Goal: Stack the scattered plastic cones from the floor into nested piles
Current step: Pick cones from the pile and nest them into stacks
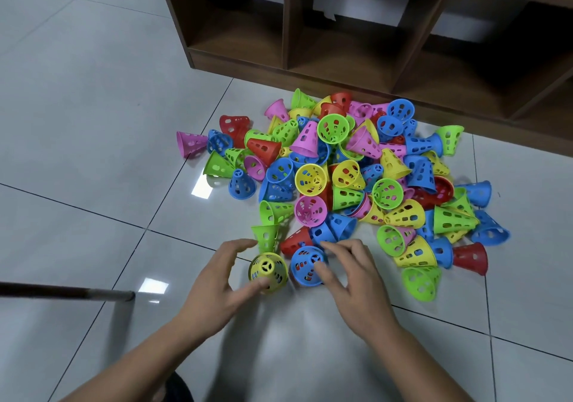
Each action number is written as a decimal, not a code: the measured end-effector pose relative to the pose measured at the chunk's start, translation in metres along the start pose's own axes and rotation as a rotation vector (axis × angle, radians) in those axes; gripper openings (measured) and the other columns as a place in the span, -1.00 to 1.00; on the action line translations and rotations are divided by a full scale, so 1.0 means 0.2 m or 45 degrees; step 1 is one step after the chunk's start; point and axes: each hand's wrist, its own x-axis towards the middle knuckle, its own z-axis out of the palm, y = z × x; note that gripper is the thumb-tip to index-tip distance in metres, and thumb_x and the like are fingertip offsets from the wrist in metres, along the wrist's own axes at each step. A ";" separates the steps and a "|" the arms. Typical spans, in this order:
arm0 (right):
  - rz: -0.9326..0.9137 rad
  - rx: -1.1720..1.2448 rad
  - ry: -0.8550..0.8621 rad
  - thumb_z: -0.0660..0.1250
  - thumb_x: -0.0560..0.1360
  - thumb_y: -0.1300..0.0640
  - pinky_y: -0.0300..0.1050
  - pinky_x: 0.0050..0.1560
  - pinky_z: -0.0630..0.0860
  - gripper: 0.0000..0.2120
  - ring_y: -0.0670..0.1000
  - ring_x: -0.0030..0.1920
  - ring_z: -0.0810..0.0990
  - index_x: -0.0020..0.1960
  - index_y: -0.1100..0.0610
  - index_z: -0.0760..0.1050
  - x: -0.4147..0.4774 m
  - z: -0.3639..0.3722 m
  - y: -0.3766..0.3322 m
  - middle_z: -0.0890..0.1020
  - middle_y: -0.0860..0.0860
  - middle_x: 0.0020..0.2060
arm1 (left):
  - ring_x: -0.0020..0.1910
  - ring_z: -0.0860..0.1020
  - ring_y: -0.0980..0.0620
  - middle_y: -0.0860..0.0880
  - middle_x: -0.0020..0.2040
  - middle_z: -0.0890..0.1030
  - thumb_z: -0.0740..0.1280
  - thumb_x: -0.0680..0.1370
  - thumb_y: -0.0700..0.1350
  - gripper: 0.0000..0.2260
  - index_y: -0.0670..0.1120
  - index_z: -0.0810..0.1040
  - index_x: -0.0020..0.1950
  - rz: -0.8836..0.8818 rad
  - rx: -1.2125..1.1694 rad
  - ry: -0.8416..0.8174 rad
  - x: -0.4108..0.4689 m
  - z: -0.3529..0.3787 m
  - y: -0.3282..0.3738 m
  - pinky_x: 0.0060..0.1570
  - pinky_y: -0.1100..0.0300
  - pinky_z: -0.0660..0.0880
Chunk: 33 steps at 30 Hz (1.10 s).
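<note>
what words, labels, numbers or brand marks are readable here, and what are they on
None: no text is readable anywhere.
The heap of coloured perforated plastic cones shows only holes, also the blue cone pinched by the right hand.
The brown wooden shelf unit and the grey floor tiles carry no lettering.

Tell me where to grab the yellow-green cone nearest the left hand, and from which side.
Pinch the yellow-green cone across its tapered wall just below the narrow spoked end, coming from above. It seems to stand mouth down, small end up, so the walls narrow upward and suit a top pinch. The blue cone sits close on its right, so probably stay high on the wall.
</note>
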 end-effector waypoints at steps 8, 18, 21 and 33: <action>0.151 -0.020 0.060 0.24 0.71 -0.11 0.00 0.20 0.58 -0.70 -0.14 0.27 0.51 0.37 -0.06 0.55 0.15 -0.03 0.13 0.48 -0.21 0.20 | 0.35 0.56 0.16 0.24 0.30 0.61 0.19 0.70 0.23 -0.67 0.21 0.57 0.40 0.017 -0.014 0.082 0.22 -0.06 0.04 0.21 0.23 0.48; 0.251 -0.269 -0.025 0.39 0.65 0.00 0.04 0.00 0.58 -0.77 0.06 0.05 0.57 0.25 0.06 0.61 0.29 0.12 0.20 0.48 0.01 0.17 | 0.28 0.54 0.08 0.20 0.28 0.64 0.47 0.62 0.00 -0.59 0.15 0.52 0.47 0.200 0.441 -0.075 0.39 -0.01 -0.17 0.23 0.15 0.49; 0.266 -0.263 0.025 0.43 0.63 0.01 0.05 -0.11 0.59 -0.89 0.01 -0.10 0.54 0.03 0.05 0.63 0.30 0.14 0.21 0.46 -0.02 0.05 | 0.17 0.55 0.07 0.19 0.16 0.64 0.52 0.59 -0.01 -0.58 0.13 0.54 0.44 0.185 0.430 -0.038 0.39 -0.02 -0.20 0.15 0.10 0.53; 0.252 0.074 0.380 0.45 0.60 0.09 -0.04 -0.13 0.56 -0.88 -0.11 -0.08 0.57 -0.08 -0.03 0.55 0.11 0.04 0.17 0.48 -0.11 -0.07 | 0.08 0.54 0.12 0.14 0.09 0.53 0.53 0.56 -0.07 -0.53 0.18 0.50 0.42 0.063 0.423 0.063 0.25 -0.07 -0.29 0.08 0.09 0.52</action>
